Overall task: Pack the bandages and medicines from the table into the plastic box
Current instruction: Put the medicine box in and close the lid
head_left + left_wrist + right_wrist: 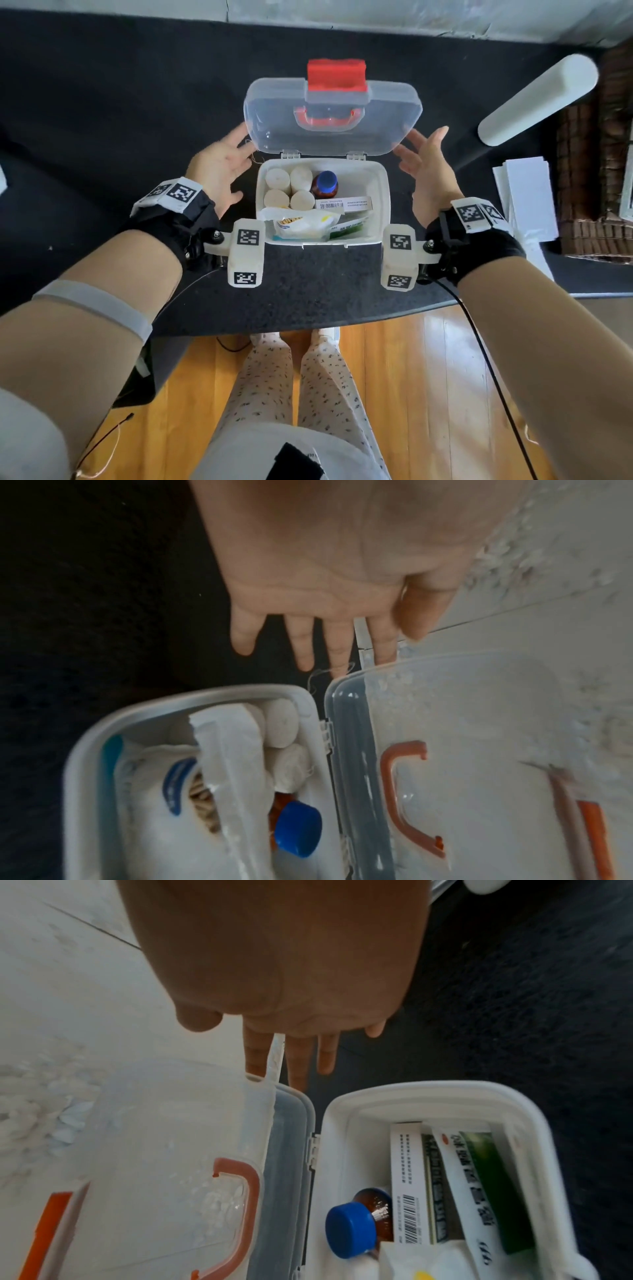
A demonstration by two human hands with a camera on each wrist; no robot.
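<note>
1. Closest to the viewer, two bare forearms reach forward over the near edge of the dark table (308, 291), each wrist strapped with a black band carrying white marker blocks.
2. Just beyond them sits the white plastic box (383, 205), open, with its near wall between the two wrists.
3. At the near end of the box lie a soft white packet (301, 224) and a green-and-white medicine carton (496, 1191), packed side by side.
4. Behind these a long white carton with a barcode (342, 204) lies across the box.
5. In the far left part four bandage rolls (289, 188) stand on end, touching one another, and a brown bottle with a blue cap (324, 185) stands just beside them.
6. The left hand (219, 164) is held palm inward beside the left wall of the box, its fingers (304, 642) straight and spread, holding nothing; the tips reach the left corner of the lid, though I cannot tell whether they touch it.
7. The right hand (428, 161) mirrors it on the right side, fingers (298, 1064) loose and outstretched, empty, the tips close to the lid's right corner.
8. The clear lid (376, 120) stands raised on its two hinges at the back of the box, with a red handle (329, 118) seen through it and a red latch (337, 75) at its top edge.
9. Further right on the table lie a white cylinder (537, 99) and some white sheets (527, 198), well apart from the box.
</note>
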